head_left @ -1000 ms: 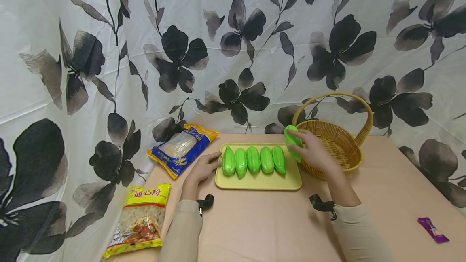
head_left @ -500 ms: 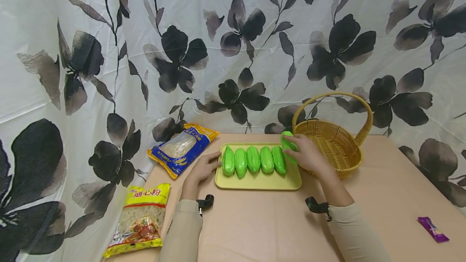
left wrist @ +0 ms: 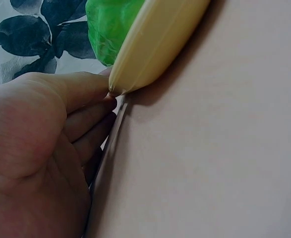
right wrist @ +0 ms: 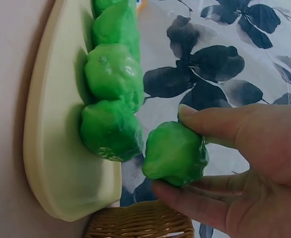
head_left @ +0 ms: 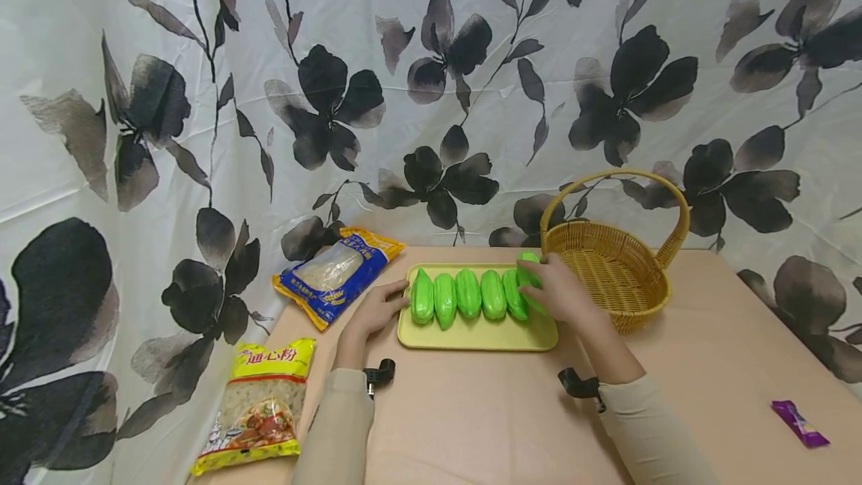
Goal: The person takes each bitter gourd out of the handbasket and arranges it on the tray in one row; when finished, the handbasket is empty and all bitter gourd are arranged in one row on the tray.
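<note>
In the head view, my right hand (head_left: 564, 290) holds a bright green, lumpy bitter melon (right wrist: 172, 153) between thumb and fingers, over the right end of a pale yellow tray (head_left: 471, 339). Several more green bitter melons (head_left: 468, 294) lie side by side in a row on that tray. The held one is right beside the rightmost melon (right wrist: 110, 130) of the row. At the tray's left end, my left hand (head_left: 378, 313) pinches the rim with its fingertips, as the left wrist view shows.
A wicker basket (head_left: 622, 313) with a tall handle stands right of the tray. A blue-and-yellow noodle bag (head_left: 333, 275) lies at the back left, a yellow pasta bag (head_left: 259, 406) nearer. A small purple packet (head_left: 800, 424) lies far right. A floral curtain (head_left: 431, 126) hangs behind.
My right hand has carried the bitter melon left and slightly down, from beside the basket to the right end of the row. My left hand stays at the tray's edge.
</note>
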`<move>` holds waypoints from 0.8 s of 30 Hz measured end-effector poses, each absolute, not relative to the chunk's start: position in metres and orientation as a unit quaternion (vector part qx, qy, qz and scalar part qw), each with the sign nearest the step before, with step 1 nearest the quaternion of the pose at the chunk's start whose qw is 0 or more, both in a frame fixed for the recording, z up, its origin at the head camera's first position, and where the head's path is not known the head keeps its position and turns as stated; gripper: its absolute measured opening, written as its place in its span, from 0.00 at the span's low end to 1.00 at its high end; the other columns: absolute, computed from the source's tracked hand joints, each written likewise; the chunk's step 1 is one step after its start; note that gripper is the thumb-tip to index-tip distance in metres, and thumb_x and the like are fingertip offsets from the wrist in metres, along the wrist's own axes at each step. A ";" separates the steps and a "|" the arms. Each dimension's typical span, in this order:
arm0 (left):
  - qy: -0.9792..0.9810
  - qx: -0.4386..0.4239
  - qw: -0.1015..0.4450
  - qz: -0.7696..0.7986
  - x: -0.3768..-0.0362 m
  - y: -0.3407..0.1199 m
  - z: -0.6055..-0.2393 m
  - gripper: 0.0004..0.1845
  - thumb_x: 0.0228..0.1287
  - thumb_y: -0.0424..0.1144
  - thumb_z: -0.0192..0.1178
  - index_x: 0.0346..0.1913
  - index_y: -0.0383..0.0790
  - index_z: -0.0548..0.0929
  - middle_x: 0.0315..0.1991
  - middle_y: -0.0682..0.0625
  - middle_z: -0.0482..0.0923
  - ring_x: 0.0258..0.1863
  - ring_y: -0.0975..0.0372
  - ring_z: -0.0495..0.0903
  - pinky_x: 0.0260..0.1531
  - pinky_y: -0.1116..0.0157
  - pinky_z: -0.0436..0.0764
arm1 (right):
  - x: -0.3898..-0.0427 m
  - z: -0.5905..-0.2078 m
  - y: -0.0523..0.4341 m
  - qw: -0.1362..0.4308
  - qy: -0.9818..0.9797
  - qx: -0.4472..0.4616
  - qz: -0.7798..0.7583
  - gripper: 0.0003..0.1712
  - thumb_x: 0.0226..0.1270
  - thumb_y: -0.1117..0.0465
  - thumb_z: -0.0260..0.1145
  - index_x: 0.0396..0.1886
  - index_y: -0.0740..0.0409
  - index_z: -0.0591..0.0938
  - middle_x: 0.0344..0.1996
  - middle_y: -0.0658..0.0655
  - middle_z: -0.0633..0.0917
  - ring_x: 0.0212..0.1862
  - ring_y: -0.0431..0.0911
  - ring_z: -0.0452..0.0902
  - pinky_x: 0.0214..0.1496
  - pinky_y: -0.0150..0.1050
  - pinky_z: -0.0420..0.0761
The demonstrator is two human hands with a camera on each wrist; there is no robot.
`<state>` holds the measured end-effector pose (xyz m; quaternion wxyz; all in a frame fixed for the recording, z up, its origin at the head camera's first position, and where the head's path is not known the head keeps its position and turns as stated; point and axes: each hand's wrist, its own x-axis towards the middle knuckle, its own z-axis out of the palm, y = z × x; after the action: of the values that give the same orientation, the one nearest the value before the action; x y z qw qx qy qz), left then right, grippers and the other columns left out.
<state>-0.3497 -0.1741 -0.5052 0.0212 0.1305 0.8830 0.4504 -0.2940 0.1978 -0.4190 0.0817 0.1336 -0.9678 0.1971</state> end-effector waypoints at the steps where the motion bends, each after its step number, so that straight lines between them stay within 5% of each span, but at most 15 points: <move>1: 0.883 0.130 0.021 0.450 -0.350 -0.174 -0.505 0.24 0.70 0.42 0.57 0.67 0.45 0.72 0.66 0.51 0.70 0.69 0.56 0.62 0.70 0.54 0.61 | -0.294 -0.420 0.197 0.086 -0.968 0.136 0.193 0.31 0.63 0.53 0.68 0.67 0.50 0.74 0.53 0.69 0.71 0.51 0.59 0.71 0.48 0.54 0.76; 17: 0.878 0.139 0.021 0.458 -0.349 -0.174 -0.503 0.25 0.68 0.39 0.58 0.67 0.40 0.72 0.66 0.48 0.70 0.69 0.53 0.62 0.70 0.52 0.60 | -0.295 -0.430 0.186 0.113 -0.977 0.122 0.136 0.31 0.65 0.55 0.67 0.68 0.51 0.72 0.61 0.73 0.66 0.58 0.67 0.66 0.50 0.62 0.76; 24: 0.877 0.140 0.019 0.459 -0.350 -0.174 -0.504 0.25 0.69 0.39 0.58 0.67 0.40 0.72 0.66 0.48 0.70 0.70 0.52 0.61 0.70 0.51 0.60 | -0.294 -0.430 0.187 0.136 -0.974 0.137 0.121 0.28 0.65 0.56 0.67 0.64 0.56 0.74 0.56 0.73 0.70 0.55 0.66 0.70 0.47 0.60 0.78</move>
<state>-0.3496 -0.1744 -0.5043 0.0192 0.1397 0.8770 0.4593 -0.2939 0.1865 -0.4302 0.1358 0.1367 -0.9738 0.1209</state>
